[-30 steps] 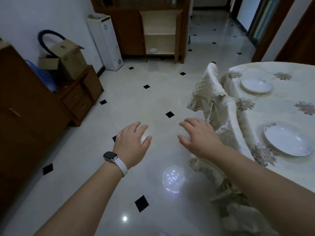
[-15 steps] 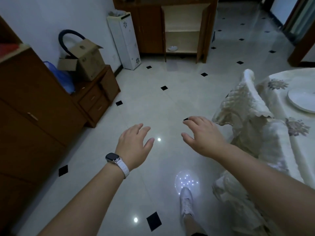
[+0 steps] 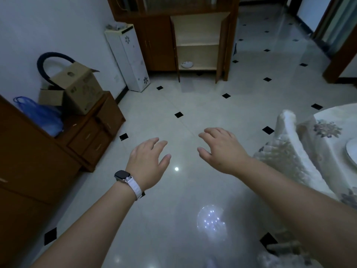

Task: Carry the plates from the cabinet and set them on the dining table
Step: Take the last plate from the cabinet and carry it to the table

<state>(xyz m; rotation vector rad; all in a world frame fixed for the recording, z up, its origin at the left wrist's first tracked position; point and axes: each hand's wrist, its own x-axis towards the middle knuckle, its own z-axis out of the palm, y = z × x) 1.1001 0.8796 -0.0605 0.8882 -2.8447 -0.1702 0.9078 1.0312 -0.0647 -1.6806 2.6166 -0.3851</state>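
Tiled floor [image 3: 193, 105], plate [image 3: 186, 64] far beyond hands [image 3: 147, 163] [image 3: 222, 151]

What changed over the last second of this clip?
The view swung from the dining table toward the open cabinet, now nearer; only one plate on the table remains in view. Nothing taken or released. Left hand and right hand stay open, empty; a dish still sits in the cabinet.

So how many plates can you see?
2. A small plate sits on the bottom shelf of the cabinet; a second plate lies on the dining table, cut off at the edge. Others may be hidden.
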